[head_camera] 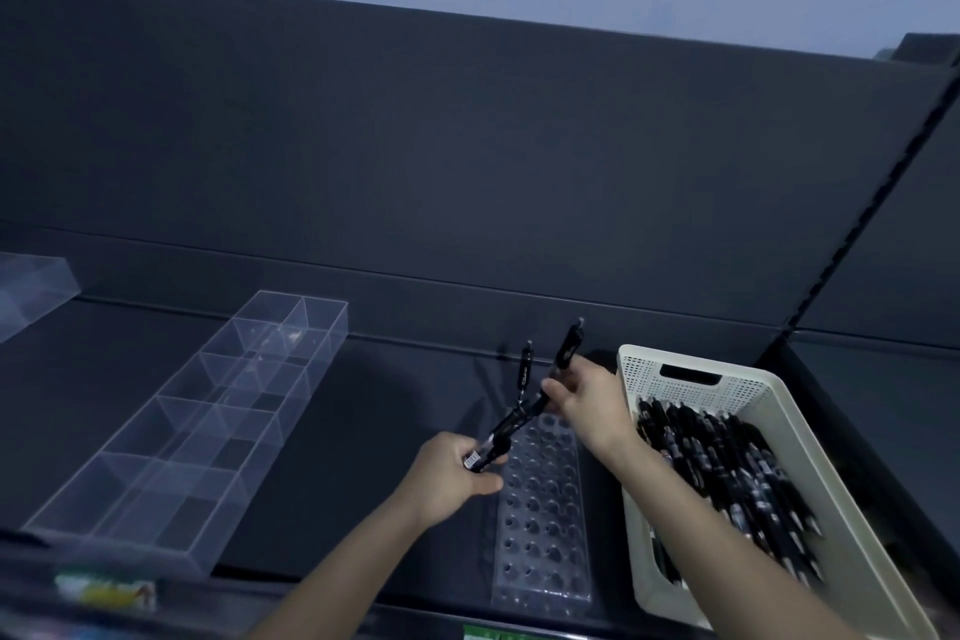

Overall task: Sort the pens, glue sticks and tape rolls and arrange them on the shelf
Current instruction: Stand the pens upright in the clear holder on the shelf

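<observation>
With left hand (457, 476) curled round the black pen bundle (508, 430) and right hand (584, 398) pinching one pen (566, 351), draw free, seat upright in the clear perforated rack (540, 525).

Shop: dark gondola shelf (363, 431), slotted upright (857, 234), price labels (104, 590) along front edge, clear display trays (208, 411), basket (779, 395) of identical pens (727, 473).

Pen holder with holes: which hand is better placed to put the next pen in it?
Probably the right hand: its fingers pinch one pen above the pen holder at its far end, while the left hand grips the pen bundle low, beside it.
</observation>
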Available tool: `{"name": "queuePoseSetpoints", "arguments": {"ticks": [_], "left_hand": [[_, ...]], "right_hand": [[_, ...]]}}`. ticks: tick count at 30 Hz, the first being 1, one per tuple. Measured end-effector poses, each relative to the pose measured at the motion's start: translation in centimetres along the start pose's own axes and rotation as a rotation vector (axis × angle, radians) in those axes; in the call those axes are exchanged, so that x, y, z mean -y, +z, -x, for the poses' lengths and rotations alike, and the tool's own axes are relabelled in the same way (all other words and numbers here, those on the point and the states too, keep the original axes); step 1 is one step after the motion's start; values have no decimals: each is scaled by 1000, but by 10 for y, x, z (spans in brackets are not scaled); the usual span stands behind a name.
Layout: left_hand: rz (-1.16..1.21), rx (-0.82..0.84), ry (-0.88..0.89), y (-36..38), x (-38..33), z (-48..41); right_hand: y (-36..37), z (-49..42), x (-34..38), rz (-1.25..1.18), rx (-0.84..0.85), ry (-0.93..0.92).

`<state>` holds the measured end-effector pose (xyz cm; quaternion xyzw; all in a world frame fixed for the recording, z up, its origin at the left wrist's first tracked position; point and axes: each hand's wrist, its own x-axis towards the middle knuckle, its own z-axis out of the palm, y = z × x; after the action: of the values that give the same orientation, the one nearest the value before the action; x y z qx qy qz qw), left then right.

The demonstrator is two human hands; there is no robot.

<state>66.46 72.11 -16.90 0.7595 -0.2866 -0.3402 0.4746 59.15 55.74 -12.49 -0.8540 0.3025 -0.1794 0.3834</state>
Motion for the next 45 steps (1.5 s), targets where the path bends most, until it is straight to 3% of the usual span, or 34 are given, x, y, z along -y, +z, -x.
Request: {"name": "queuePoseSetpoints", "arguments": {"ticks": [4, 8, 22, 29, 31, 34, 37, 40, 45], "left_hand": [[46, 8, -4, 0, -1, -3], [50, 25, -7, 2, -2, -5], [218, -20, -13, -13, -20, 11], [439, -43, 16, -14, -34, 16], [428, -13, 59, -14, -38, 19], [399, 48, 99, -9, -43, 20], [386, 109, 121, 0, -51, 19], [333, 176, 138, 10, -59, 19], [295, 150, 111, 11, -53, 16]], "right_hand": [[4, 0, -3, 193, 14, -8], [10, 3, -6, 239, 63, 53], [18, -2, -4, 393, 116, 3], [9, 3, -8, 291, 83, 25], [-1, 9, -6, 236, 53, 26], [-18, 26, 5, -42, -8, -21], [-28, 40, 22, -284, 73, -62], [-27, 45, 28, -356, 160, -83], [-38, 39, 17, -504, 9, -29]]}}
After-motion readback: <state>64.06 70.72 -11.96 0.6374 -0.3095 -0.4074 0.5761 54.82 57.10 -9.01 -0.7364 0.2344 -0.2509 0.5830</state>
